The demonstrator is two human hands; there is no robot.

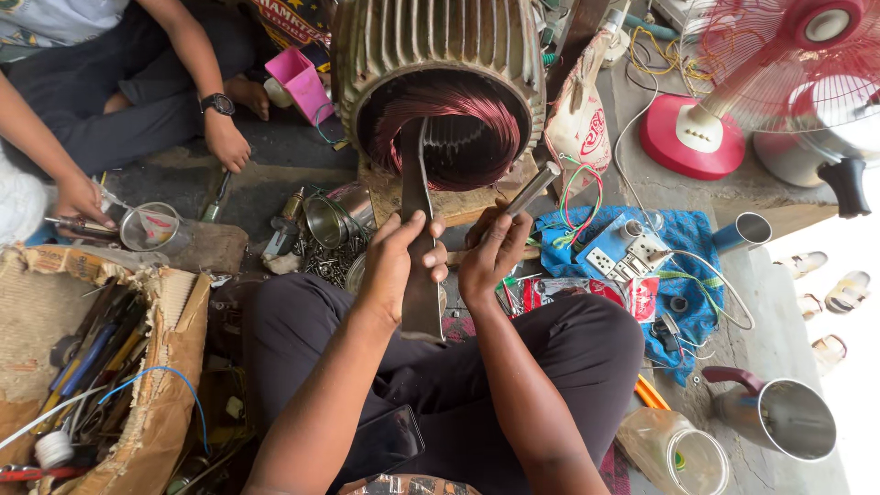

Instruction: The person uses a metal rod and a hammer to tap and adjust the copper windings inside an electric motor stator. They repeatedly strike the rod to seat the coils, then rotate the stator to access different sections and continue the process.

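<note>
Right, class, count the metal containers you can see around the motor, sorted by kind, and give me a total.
Steel jugs with a dark handle: 2, one large at lower right, one small beside the blue cloth.
Open tin cans: 1, just left of the person's left hand.
Large steel pots: 1, behind the red fan.
Total: 4

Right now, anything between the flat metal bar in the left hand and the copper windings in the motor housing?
Nothing visible. The left hand grips the flat grey metal bar, whose tip already reaches the reddish copper windings inside the ribbed motor housing.
</note>
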